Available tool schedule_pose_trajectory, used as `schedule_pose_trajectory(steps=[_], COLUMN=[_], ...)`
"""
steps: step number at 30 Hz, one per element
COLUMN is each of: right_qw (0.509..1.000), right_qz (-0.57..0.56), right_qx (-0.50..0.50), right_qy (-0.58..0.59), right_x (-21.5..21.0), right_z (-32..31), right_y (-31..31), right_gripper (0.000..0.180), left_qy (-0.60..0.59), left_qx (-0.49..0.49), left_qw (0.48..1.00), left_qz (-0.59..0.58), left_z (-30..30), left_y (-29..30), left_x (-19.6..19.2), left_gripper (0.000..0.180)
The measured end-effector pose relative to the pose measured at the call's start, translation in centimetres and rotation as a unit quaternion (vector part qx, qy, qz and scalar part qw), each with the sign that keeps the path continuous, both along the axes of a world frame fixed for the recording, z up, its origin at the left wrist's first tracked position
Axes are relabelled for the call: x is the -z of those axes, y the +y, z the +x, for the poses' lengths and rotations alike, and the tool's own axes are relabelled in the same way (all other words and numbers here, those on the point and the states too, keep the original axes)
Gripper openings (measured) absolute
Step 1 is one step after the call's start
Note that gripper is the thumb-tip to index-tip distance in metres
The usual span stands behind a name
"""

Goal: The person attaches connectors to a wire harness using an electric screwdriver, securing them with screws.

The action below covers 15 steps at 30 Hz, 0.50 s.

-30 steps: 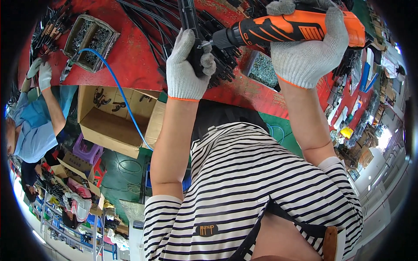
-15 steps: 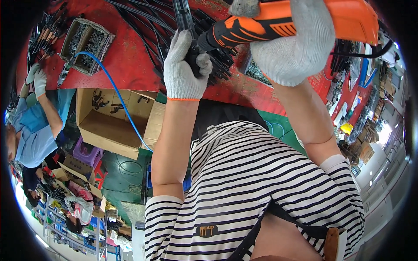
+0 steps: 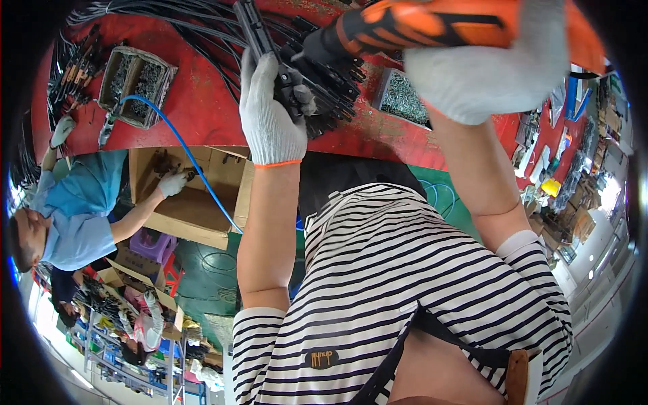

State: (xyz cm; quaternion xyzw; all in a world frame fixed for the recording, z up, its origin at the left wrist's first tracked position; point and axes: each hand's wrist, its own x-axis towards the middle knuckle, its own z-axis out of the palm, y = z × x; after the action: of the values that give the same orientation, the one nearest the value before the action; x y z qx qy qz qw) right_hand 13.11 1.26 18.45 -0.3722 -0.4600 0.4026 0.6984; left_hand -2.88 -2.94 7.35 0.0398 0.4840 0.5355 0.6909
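Observation:
My gloved left hand (image 3: 270, 125) is closed around a long black part (image 3: 255, 28) with a narrow body and a wider lower end where screw holes show. That part is tilted, its top toward the far left. An orange and black power screwdriver (image 3: 432, 25) is gripped in my gloved right hand (image 3: 482, 81), blurred by motion. The tool lies nearly level, and its dark front end points left toward the part. From this view I cannot tell whether its tip touches anything. Under and behind my left hand lies a pile of similar black parts (image 3: 337, 91) with black cables.
A metal box of screws (image 3: 398, 101) sits beside my right forearm. Farther left are a two-section screw tray (image 3: 138, 94) and a blue air hose (image 3: 169, 125). A co-worker's gloved hand (image 3: 173, 183) reaches over the open cardboard box (image 3: 202, 228) below the red table (image 3: 196, 88).
The screwdriver has moved right, away from the black part's lower end. My left hand has shifted slightly left, and the part leans more. A co-worker's hand has come to the cardboard box.

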Motion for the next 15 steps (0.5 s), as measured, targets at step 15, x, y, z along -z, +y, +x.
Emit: schedule_pose_trajectory(steps=[15], right_qw=[0.984], right_qz=[-0.01], right_qx=[0.107], right_qy=[0.145], right_x=[3.4], right_z=[17.7], right_y=[-7.3], right_gripper=[0.025], left_qy=[0.611], left_qx=[0.514], left_qw=[0.589], left_qz=[0.124], left_z=[9.0], left_y=[3.6], left_x=[9.8], left_gripper=[0.049])
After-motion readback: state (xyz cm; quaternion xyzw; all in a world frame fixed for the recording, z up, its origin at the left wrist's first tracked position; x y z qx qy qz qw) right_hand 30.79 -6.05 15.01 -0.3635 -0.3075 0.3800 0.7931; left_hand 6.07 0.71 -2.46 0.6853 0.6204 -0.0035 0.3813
